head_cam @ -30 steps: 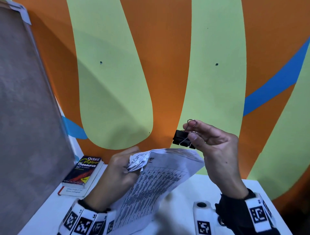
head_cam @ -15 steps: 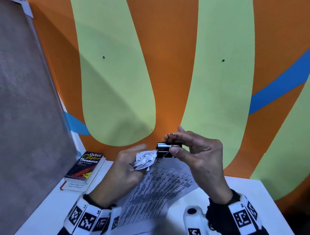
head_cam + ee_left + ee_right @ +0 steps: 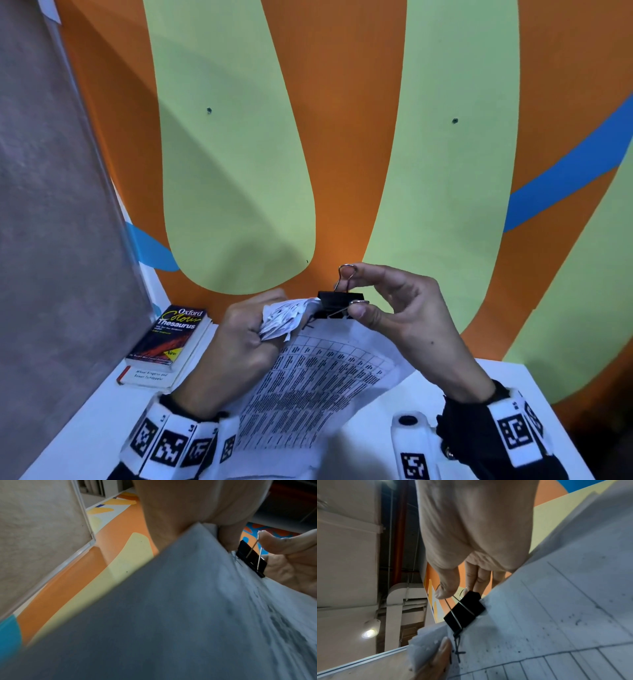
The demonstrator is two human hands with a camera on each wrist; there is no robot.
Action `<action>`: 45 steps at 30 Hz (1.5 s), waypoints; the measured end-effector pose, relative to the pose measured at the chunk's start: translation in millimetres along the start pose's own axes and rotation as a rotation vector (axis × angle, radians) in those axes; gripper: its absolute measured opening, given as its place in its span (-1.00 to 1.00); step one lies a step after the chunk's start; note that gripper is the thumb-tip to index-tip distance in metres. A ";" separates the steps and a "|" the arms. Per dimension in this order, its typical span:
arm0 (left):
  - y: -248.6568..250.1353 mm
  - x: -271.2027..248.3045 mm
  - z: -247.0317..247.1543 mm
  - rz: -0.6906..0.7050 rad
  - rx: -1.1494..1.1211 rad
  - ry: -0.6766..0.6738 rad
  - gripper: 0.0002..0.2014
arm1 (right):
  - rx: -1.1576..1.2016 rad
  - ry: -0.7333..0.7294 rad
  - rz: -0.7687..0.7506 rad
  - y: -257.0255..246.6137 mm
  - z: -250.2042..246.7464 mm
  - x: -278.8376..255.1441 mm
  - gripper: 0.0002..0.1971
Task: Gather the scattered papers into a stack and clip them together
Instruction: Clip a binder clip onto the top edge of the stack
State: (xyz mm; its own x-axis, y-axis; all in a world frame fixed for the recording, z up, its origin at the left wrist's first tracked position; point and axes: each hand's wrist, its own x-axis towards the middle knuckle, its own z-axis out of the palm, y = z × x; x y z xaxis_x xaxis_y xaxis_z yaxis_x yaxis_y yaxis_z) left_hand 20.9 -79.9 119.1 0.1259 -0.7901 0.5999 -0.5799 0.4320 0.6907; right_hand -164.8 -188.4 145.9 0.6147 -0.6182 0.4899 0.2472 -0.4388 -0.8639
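— So, starting at the far left: lying on the white table (image 3: 85,428), against the grey panel (image 3: 51,205), two books (image 3: 168,346), the top one reading "Oxford Colour Thesaurus".

— And moving toward the middle?

— Gripping the papers (image 3: 329,380) at their upper left corner, the left hand (image 3: 236,346), fingers curled tight, crumpling that corner into a fan. Holding the whole stack up off the table, tilted, printed tables facing up.

— Then to the right?

— Sitting on the top edge of the papers, just beside the crumpled corner, the black binder clip (image 3: 340,301). Seeming to bite onto the sheets in the right wrist view (image 3: 465,609).

— And the right hand (image 3: 407,315)?

— Pinching the clip's wire handles between thumb and forefinger, one loop standing up, the other pressed under the thumb. Remaining fingers curling loosely behind.

— Background?

— Hanging behind everything, a wall (image 3: 342,137) painted orange, pale green and blue.
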 end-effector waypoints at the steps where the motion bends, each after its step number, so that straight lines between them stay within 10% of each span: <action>1: -0.3 1.4 -0.2 -0.012 0.024 -0.018 -0.70 | -0.014 -0.013 0.011 0.3 -1.8 0.2 -0.62; 5: 1.0 8.5 -0.2 -0.011 0.083 -0.070 -0.68 | -0.108 -0.120 0.107 -15.3 -13.7 5.1 -0.34; 13: 1.1 15.1 5.0 0.062 0.142 -0.127 -0.74 | -0.739 -0.270 0.139 -63.4 -29.4 24.6 -0.50; 21: 4.7 16.7 15.6 0.085 0.114 -0.075 -0.74 | -0.495 -0.077 0.137 -45.1 -42.9 16.6 -0.65; 28: -9.1 23.8 18.4 0.071 0.002 0.052 -0.66 | -0.686 -0.272 0.239 -30.2 -53.4 8.4 -0.14; 33: -23.2 31.3 18.3 0.018 -0.090 0.189 -0.57 | -0.698 0.016 0.266 -10.6 -70.2 8.9 -0.80; 40: -23.4 37.9 26.8 -0.031 -0.215 0.326 -0.64 | -0.103 0.503 -0.053 13.0 -44.5 -9.1 -0.73; 43: -50.2 23.4 35.2 -0.189 -0.265 0.281 -0.86 | -0.288 0.478 0.061 47.0 -35.8 -25.9 -0.59; 45: -70.4 7.9 47.0 -0.365 -0.279 0.231 -0.60 | -0.299 0.419 0.191 71.5 -29.8 -38.7 -0.55</action>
State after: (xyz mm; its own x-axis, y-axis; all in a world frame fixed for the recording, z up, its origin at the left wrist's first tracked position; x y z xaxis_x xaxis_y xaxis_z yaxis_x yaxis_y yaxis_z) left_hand 24.8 -137.0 56.3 0.4729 -0.8081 0.3511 -0.2323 0.2700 0.9344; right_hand -193.2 -215.2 68.7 0.2616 -0.8853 0.3846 -0.1005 -0.4212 -0.9014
